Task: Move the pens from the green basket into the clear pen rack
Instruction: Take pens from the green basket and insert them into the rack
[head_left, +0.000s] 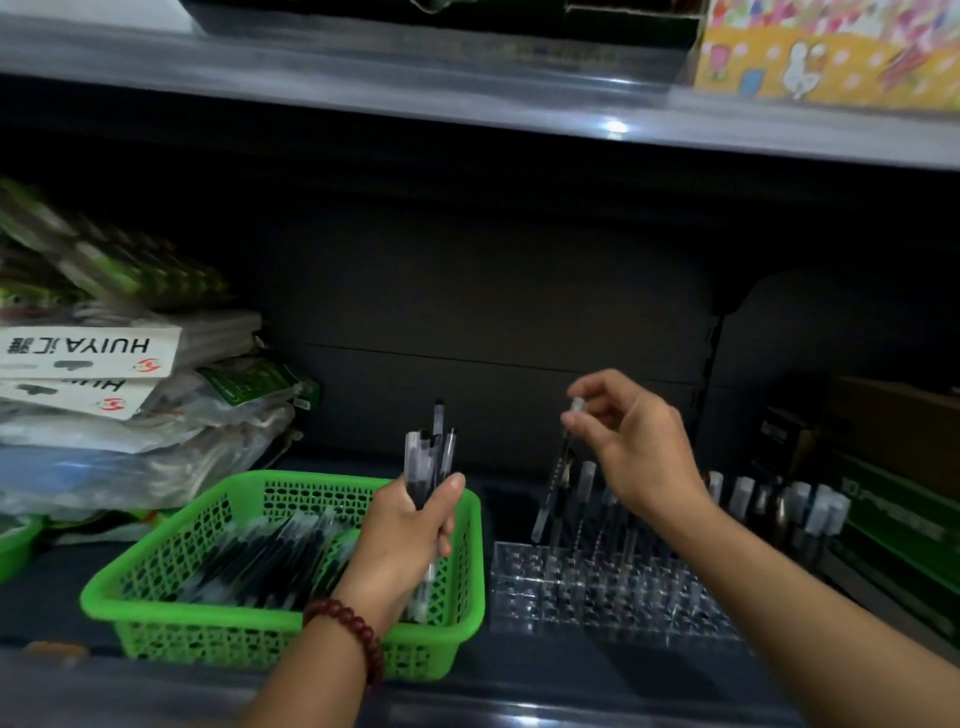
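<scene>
A green basket (156, 603) sits on the dark shelf at the lower left, with several black pens (270, 561) lying in it. My left hand (410, 530) is over the basket's right side and grips a bunch of pens (431, 457) upright. To the right stands the clear pen rack (613, 592), with several pens upright along its back rows. My right hand (628, 447) hovers above the rack and pinches the top of a single pen (558, 467), which hangs slanted with its tip just over the rack's back left corner.
A stack of plastic-wrapped stationery packs (104, 395) fills the shelf to the left, behind the basket. Green boxes (893, 525) and a brown carton stand at the right. Another shelf (467, 88) runs overhead. A second green basket's corner (15, 545) shows at far left.
</scene>
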